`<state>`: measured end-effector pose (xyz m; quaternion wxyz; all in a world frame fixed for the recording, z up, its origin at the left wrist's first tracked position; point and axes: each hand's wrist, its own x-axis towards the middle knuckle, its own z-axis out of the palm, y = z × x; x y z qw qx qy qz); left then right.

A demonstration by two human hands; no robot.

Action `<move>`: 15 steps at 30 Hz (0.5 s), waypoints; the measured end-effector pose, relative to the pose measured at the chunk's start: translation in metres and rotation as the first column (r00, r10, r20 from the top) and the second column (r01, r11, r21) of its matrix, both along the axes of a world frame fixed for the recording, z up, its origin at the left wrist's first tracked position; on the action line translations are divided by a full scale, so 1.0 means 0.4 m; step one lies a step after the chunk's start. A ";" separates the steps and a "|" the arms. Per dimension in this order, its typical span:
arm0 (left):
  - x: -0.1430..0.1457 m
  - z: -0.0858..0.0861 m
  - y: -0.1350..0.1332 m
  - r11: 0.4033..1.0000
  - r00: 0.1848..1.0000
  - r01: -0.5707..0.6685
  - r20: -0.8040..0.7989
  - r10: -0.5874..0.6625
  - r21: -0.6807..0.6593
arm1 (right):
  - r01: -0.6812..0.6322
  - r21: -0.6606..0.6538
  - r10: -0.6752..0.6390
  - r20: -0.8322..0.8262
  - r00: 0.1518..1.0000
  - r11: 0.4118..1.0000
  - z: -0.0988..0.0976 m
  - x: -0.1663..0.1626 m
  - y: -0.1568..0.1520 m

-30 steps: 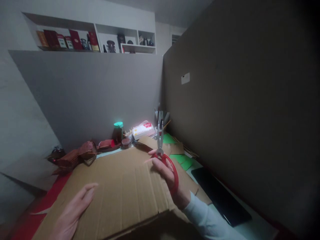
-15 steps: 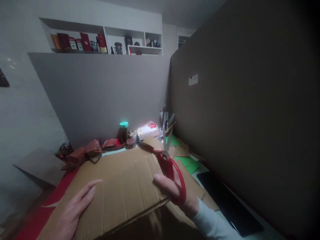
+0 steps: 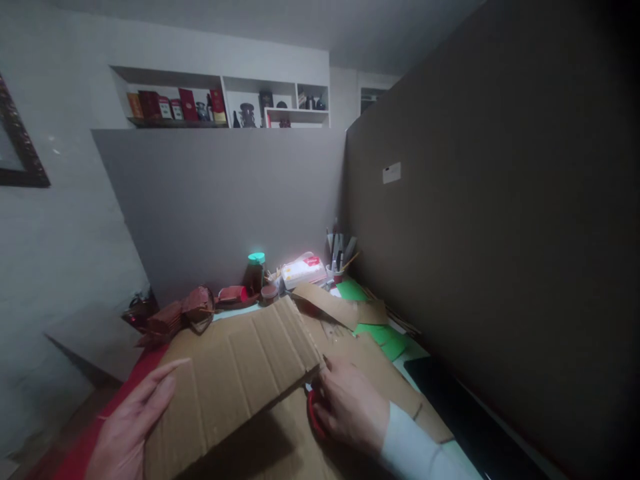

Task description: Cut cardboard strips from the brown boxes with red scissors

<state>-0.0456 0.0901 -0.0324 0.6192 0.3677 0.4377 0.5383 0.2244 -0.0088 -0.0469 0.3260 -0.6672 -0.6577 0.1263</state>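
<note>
A large corrugated cardboard sheet [image 3: 240, 373] lies tilted across the desk in front of me. My left hand [image 3: 131, 427] rests flat on its left edge, fingers stretched out. My right hand [image 3: 353, 407] is closed around red-handled scissors [image 3: 314, 412] at the sheet's right edge. Only a curve of the red handle shows below the fingers. The blades are hidden under the cardboard and my hand.
More cardboard pieces [image 3: 340, 308] and green paper [image 3: 383, 333] lie behind the sheet. A jar with a teal lid [image 3: 255, 270], a pen cup [image 3: 339, 257] and brown stacked pieces [image 3: 175, 315] line the back. Grey partitions stand behind and to the right. A black slab [image 3: 450, 400] lies on the right.
My right hand came down from holding the scissors upright above the sheet to its right edge, blades now out of sight. The cardboard's right side has lifted and tilted.
</note>
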 end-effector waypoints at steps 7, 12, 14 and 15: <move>0.011 -0.003 -0.004 0.981 0.987 0.067 -0.155 -0.038 0.183 | -0.030 0.156 0.088 -0.380 0.921 0.987 0.092 0.042 -0.009; 0.022 -0.020 -0.024 0.947 0.901 0.130 -0.434 0.010 0.293 | 0.032 0.169 0.087 -0.652 0.753 0.985 0.058 -0.006 -0.020; 0.026 -0.035 -0.043 0.947 0.882 0.148 -0.471 0.005 0.286 | 0.126 0.168 0.030 -0.706 0.708 0.978 0.025 -0.040 -0.016; 0.029 -0.043 -0.053 0.950 0.880 0.146 -0.474 0.002 0.277 | 0.172 0.163 0.001 -0.729 0.685 0.971 0.010 -0.054 -0.013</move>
